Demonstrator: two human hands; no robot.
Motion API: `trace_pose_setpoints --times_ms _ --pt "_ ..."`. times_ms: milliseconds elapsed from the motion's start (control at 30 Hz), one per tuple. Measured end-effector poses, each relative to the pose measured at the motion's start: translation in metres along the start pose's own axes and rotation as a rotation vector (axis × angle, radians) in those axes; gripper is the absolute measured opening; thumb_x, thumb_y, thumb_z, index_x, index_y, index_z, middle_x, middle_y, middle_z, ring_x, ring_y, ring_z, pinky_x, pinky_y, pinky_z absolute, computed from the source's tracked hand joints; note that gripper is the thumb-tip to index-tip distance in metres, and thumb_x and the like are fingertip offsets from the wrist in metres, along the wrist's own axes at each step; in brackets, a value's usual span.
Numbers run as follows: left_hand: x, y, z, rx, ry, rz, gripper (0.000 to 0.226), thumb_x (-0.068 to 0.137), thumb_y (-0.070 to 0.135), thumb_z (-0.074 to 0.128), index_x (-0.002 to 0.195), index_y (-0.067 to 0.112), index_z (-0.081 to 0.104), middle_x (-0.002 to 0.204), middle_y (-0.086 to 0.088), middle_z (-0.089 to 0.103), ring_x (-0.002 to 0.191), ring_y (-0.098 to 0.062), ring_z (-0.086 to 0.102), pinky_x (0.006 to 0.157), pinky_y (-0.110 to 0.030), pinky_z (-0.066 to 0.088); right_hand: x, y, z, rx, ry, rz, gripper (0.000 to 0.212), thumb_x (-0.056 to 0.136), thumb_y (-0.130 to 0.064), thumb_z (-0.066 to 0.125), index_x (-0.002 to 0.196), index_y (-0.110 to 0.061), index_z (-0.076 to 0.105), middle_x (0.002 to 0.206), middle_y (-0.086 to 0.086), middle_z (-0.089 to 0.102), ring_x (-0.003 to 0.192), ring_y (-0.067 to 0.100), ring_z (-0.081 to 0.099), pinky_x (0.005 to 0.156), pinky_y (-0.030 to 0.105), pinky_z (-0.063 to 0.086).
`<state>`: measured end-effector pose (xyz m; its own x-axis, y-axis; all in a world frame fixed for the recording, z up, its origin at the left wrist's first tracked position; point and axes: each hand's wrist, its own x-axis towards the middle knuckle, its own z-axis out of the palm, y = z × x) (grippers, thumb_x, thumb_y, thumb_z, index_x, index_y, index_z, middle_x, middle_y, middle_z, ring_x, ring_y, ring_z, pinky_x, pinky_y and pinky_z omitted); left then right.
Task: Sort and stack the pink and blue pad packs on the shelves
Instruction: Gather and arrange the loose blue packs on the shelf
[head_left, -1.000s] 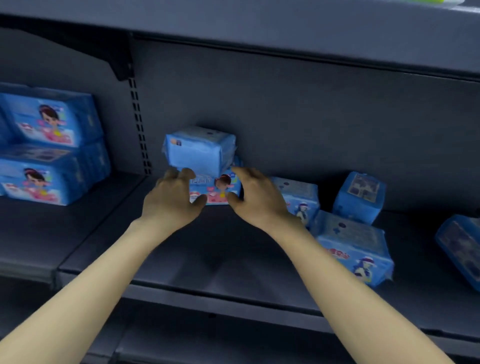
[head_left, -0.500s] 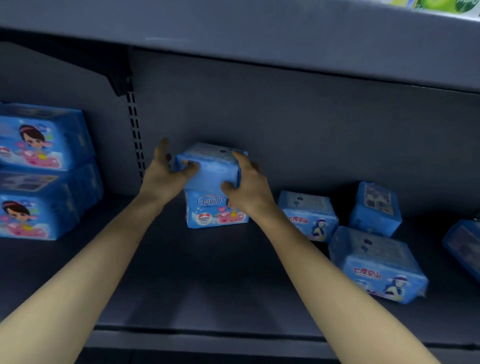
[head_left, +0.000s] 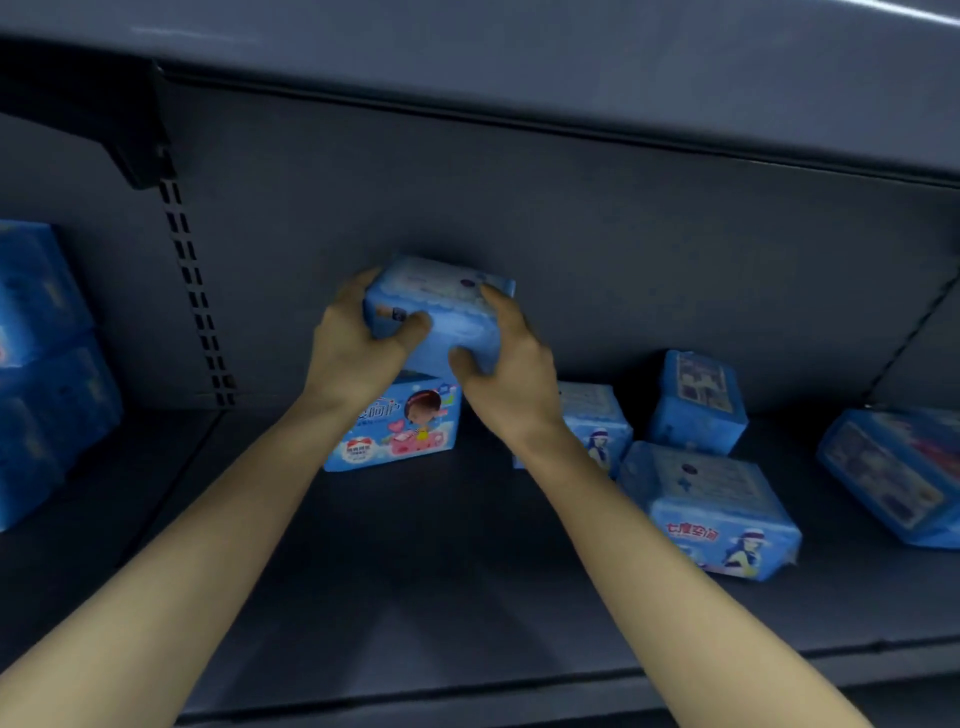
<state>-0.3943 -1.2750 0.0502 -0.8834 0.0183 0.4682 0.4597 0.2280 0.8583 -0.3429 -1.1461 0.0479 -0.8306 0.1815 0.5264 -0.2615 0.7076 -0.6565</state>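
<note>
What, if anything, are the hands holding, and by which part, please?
The top pack, by its two ends: the left hand grips its left end, the right hand its right end, thumbs on the front.

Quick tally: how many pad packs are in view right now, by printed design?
Pink-print pack: 1
Blue hat-figure packs: 2
Design unreadable: held pack, upright pack, far-right pack, two left-stack packs: 5
Total: 8

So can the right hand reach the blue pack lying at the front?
Probably yes: nothing covers the front pack, close by that arm. But the right hand grips the top pack, so it must let go first.
</note>
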Motion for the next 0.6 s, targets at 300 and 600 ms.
trace_pose_setpoints --times_ms 300,600 --pt "-0.018 0.007 0.084 -0.099 -0.208 -0.022 0.058 0.083 0.017 0.067 0.135 0.014 0.040 0.111 0.006 0.056 0.099 -0.006 0.054 0.076 -0.010 0.045 -0.014 0.055 -0.042 -0.126 0.067 0.179 0.063 0.089 -0.012 0.057 0.143 -0.024 0.028 0.145 0.011 0.032 0.110 0.019 0.051 0.074 0.008 0.032" --pt "-0.024 0.005 0.119 -0.189 -0.376 -0.119 0.061 0.083 0.012 0.067 0.135 0.018 0.037 0.107 0.009 0.054 0.102 -0.009 0.056 0.084 -0.022 0.048 -0.019 0.088 -0.053 -0.213 0.119 0.227 0.062 0.086 -0.009 0.058 0.142 -0.021 0.031 0.144 0.019 0.028 0.111 0.037 0.052 0.089 0.046 0.049"
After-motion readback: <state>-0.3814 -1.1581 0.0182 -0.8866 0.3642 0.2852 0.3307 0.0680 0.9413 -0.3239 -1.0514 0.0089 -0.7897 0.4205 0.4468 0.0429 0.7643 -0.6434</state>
